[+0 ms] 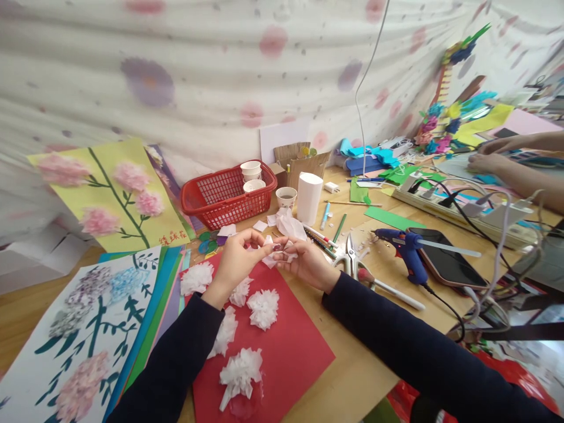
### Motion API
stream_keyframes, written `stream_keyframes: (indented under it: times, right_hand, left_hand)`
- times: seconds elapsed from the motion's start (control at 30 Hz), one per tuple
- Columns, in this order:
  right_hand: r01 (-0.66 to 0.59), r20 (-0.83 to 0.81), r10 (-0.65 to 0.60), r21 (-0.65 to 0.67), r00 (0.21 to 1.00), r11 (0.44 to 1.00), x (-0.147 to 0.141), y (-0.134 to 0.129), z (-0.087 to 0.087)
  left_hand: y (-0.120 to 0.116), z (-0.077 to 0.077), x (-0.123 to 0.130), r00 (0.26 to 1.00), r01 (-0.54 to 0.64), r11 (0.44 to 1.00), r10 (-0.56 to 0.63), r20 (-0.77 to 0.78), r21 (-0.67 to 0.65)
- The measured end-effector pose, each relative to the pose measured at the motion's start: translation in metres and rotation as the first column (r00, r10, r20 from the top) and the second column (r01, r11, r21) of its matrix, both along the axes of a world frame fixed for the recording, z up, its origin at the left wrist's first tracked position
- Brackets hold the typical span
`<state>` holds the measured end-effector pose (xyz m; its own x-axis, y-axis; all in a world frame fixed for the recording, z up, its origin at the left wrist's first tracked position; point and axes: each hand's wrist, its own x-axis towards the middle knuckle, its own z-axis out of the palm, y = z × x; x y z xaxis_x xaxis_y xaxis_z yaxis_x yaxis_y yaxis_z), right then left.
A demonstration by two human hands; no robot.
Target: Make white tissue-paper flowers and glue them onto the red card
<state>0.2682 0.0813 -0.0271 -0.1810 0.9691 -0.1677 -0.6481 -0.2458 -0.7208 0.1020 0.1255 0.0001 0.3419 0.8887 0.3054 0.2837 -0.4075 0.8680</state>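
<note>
My left hand (240, 255) and my right hand (306, 261) meet over the far edge of a red sheet of paper (299, 346). Between them, a small piece of white tissue paper (268, 242) is pinched by the fingers of both. Several crumpled white tissue flowers (263, 309) lie on the red sheet below, some partly hidden by my left arm. A reddish round patch (242, 406) shows at the sheet's near end. Just beyond my fingers rests a loose heap of white tissue (288, 225).
Behind stand a red basket (207, 202) with paper cups, a cup (286, 198) and a white roll (309, 197). Scissors (351, 255), a blue glue gun (408, 249), a phone (449, 258) and a power strip (458, 214) lie right. Flower pictures (110, 194) stand left. Another person's hands (493, 155) work far right.
</note>
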Motion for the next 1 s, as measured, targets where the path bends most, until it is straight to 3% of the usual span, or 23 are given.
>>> stream_keyframes:
  times: [0.27, 0.5, 0.63, 0.77, 1.0]
  right_hand:
    - [-0.07, 0.074, 0.069, 0.02, 0.995, 0.997, -0.003, -0.007, 0.01]
    - [-0.04, 0.285, -0.008, 0.165, 0.958, 0.985, -0.004, -0.01, 0.011]
    - [-0.024, 0.272, -0.021, 0.162, 0.962, 0.987, -0.004, -0.009, 0.01]
    - [0.004, 0.232, -0.035, 0.133, 0.972, 0.991, -0.004, -0.009, 0.01]
    - [0.029, 0.246, -0.08, 0.203, 0.966, 0.979, -0.003, -0.007, 0.005]
  left_hand:
    - [-0.009, 0.007, 0.0, 0.997, 0.069, 0.992, -0.065, -0.047, 0.109]
    - [-0.013, 0.008, 0.001, 0.986, 0.104, 0.984, -0.083, -0.145, 0.142]
    - [-0.012, 0.008, 0.001, 0.988, 0.075, 0.984, -0.051, -0.148, 0.16]
    - [-0.012, 0.007, 0.0, 0.989, 0.076, 0.987, -0.058, -0.134, 0.139]
    - [-0.01, 0.015, 0.0, 0.989, 0.136, 0.99, -0.133, -0.07, 0.031]
